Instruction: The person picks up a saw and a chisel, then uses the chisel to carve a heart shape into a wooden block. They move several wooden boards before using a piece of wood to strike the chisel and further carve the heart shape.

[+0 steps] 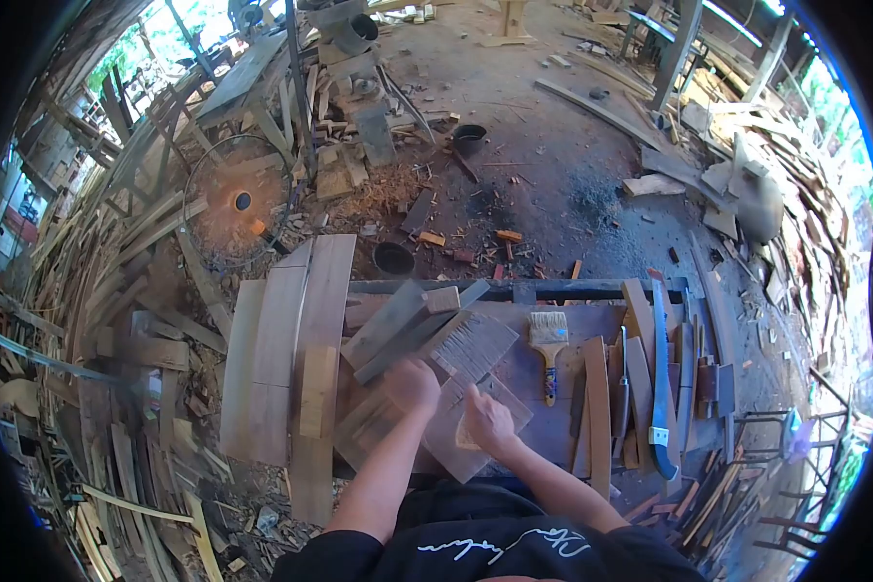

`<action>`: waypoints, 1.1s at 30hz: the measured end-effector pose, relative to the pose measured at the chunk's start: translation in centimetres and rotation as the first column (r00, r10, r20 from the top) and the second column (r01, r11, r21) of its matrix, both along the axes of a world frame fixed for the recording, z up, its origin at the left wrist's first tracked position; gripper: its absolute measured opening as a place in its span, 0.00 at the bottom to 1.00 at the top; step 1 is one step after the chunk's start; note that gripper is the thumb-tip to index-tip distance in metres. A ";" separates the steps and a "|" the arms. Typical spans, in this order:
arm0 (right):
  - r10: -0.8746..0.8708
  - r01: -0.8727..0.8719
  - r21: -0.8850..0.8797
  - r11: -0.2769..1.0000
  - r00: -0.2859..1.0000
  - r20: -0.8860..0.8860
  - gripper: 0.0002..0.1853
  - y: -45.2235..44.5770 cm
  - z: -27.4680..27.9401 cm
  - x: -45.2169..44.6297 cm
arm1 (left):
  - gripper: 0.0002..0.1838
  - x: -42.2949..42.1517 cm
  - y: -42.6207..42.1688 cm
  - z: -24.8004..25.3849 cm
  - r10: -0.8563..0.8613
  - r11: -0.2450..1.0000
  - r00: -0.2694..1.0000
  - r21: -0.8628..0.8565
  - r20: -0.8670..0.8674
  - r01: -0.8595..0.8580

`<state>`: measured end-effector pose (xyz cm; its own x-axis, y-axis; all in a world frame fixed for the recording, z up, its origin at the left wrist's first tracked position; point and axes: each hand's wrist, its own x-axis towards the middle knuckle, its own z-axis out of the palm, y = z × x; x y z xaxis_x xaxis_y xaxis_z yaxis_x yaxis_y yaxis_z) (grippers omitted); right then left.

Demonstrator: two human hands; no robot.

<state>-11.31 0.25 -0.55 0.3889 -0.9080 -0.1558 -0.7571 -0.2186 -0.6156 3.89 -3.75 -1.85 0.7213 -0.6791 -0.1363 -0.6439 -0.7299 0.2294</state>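
Across the worktop [577,320], with twelve o'clock pointing away from the body, I see long boards [267,378] at nine from the left hand [412,388] and a blue saw [660,373] between two and three from the right hand [490,422]. Between them lie overlapping pieces, and that is my worry: a sideways push on one could slide its neighbours, and the larger flat board [495,393] by the right hand might skid towards the near edge if leaned on. Its long axis runs roughly seven to one, lying flat; the narrow grey strip [412,335] runs eight to two. The lined board [470,344] sits at two from the left hand, too foreshortened for me to name its long axis. The brush [549,344] lies bristles to twelve, handle to six, and the small block [443,299] could tumble if its support shifts. Left fingers are blurred, so I can't tell their grip; right fingers are curled, but I can't tell whether they grasp anything.
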 end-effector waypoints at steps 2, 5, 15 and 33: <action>0.025 -0.025 0.004 1.000 0.998 -0.056 0.05 1.8 0.2 -2.3 | 0.20 0.0 0.0 0.0 0.015 1.000 1.000 -0.008 -0.017 -0.015; 0.000 0.000 0.010 1.000 1.000 -0.019 0.06 1.2 -0.3 -1.5 | 0.21 -0.1 0.3 0.2 -0.004 1.000 1.000 -0.002 0.003 0.004; 0.074 -0.076 -0.019 0.997 0.993 -0.097 0.06 1.4 -0.2 -2.8 | 0.21 0.0 0.1 0.4 -0.004 0.996 0.998 -0.094 0.056 0.010; 0.021 -0.023 -0.055 0.998 0.999 -0.028 0.06 -1.3 -1.1 1.5 | 0.21 -0.1 0.3 0.5 -0.012 0.995 0.998 -0.101 0.065 0.018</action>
